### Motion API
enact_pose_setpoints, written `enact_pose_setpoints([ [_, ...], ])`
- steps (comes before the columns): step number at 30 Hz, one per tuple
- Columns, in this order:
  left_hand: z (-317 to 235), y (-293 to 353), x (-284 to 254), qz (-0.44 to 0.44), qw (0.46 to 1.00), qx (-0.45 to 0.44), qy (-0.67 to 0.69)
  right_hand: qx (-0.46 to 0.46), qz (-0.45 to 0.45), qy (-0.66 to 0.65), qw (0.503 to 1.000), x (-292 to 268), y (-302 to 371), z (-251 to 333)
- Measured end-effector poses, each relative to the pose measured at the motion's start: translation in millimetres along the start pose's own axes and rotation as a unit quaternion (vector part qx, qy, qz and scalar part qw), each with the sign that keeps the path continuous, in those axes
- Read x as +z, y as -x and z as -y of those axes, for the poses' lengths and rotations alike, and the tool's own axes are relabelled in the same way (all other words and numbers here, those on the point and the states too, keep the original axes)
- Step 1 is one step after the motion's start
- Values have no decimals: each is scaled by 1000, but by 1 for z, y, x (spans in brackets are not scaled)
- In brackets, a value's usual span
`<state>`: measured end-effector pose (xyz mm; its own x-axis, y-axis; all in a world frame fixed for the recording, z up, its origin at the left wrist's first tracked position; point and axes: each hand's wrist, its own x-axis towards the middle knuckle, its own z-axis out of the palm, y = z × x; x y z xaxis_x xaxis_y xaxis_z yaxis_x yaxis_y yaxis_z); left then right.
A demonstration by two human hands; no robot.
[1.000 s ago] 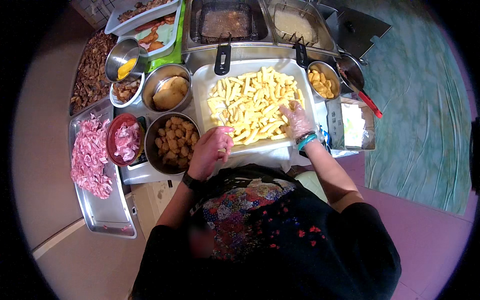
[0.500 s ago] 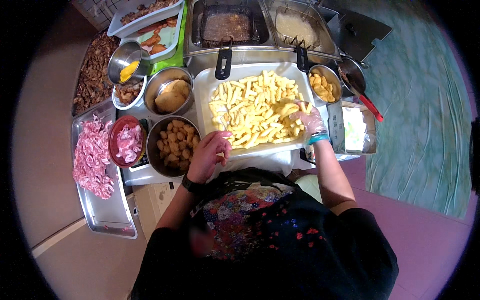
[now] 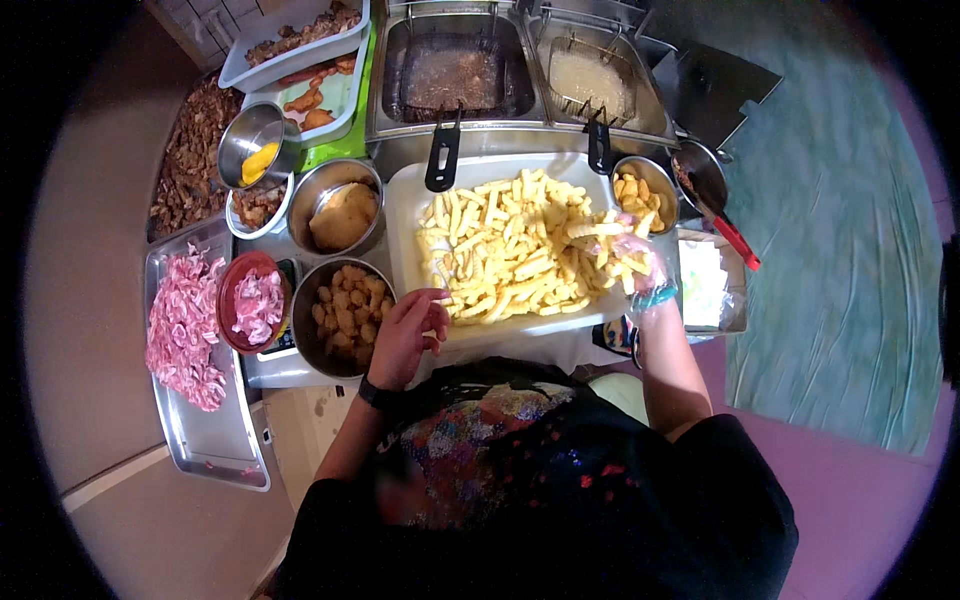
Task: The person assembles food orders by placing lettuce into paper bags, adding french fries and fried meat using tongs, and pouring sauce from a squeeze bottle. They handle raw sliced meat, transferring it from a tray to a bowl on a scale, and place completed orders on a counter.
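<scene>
At left I see pink meat (image 3: pixel 185 330) on a steel tray (image 3: pixel 222 450), then a pot (image 3: pixel 308 285) of nuggets (image 3: pixel 348 315). The left hand (image 3: pixel 408 332), fingers loosely bent and parted, is by the near left corner of the white tub (image 3: pixel 404 225); pale fries (image 3: pixel 510 245) lie heaped inside, and at its right side the gloved right hand (image 3: pixel 645 262) clutches some.

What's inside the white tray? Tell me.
Pale yellow fries cover most of the white tray; the gloved right hand holds some at its right side. The tray's bottom beneath the heap is covered and can't be seen.
</scene>
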<state>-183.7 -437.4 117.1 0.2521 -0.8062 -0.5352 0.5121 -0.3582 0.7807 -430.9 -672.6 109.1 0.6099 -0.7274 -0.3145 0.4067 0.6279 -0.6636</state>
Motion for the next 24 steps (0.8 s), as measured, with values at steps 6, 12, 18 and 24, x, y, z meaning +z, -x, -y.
enact_pose_setpoints([
  [6,-1,-2,0,6,1000,3,26,81,185,-140,969,19,-45,69],
  [12,4,2,-3,-17,999,13,45,-154,24,36,987,52,-133,145],
  [18,2,9,0,-20,999,31,30,-180,-208,537,797,32,-226,194],
  [24,9,13,-9,-53,997,40,26,-346,55,574,740,111,-144,118],
])
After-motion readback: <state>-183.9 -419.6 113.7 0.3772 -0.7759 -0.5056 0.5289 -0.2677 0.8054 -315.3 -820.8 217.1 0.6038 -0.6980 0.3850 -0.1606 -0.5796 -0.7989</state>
